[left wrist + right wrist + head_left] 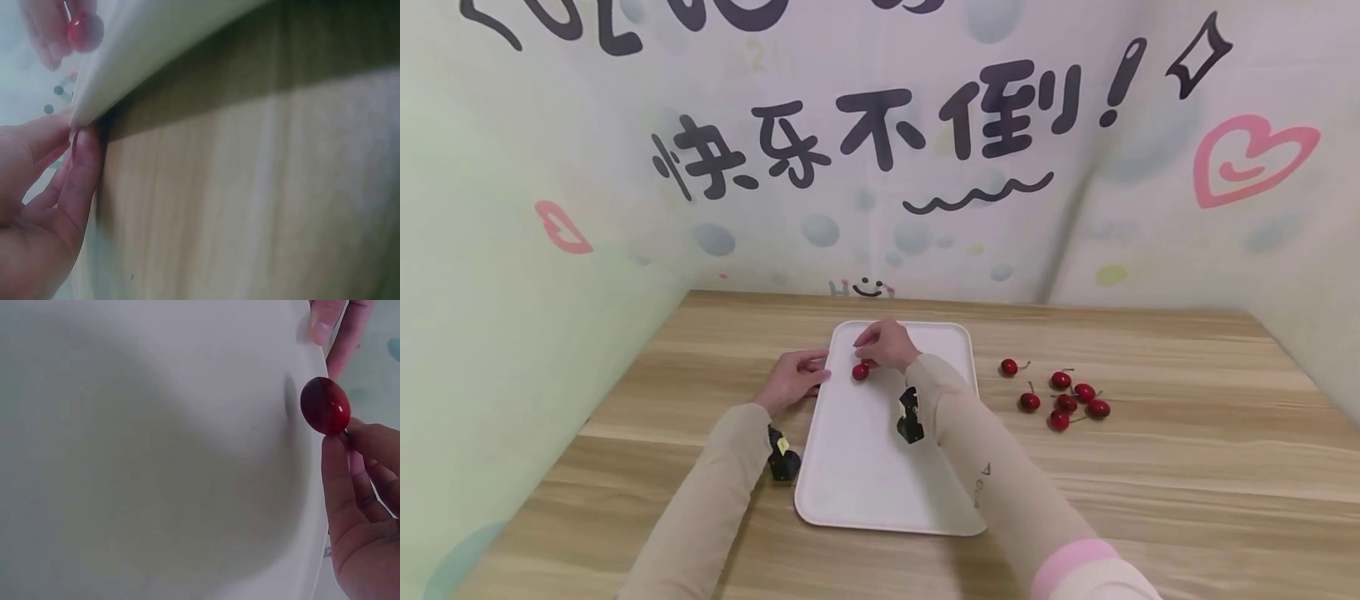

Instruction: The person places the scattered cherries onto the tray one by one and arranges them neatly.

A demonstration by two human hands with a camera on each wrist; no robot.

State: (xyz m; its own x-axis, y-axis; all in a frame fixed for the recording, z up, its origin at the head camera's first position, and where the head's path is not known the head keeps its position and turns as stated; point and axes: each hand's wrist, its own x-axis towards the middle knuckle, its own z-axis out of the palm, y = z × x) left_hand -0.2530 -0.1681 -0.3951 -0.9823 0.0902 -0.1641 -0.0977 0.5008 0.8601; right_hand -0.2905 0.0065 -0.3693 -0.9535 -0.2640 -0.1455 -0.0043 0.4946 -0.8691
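Observation:
A white rectangular tray (872,475) lies on the wooden table. At its left rim, my left hand (790,379) pinches the edge between thumb and fingers, as the left wrist view shows with the tray's rim (94,103) between them. Over the upper left part of the tray, my right hand (887,343) holds a red cherry (860,372) by its stem. In the right wrist view, thumb and finger pinch the stem just at the cherry (325,406), which hangs close to the tray's rim. Whether the cherry touches the tray I cannot tell.
Several more cherries (1065,403) with stems lie on the table (1187,433) right of the tray, most bunched together. A printed cloth wall (865,233) rises behind the table's far edge. Black wrist devices (910,417) are strapped to both sleeves.

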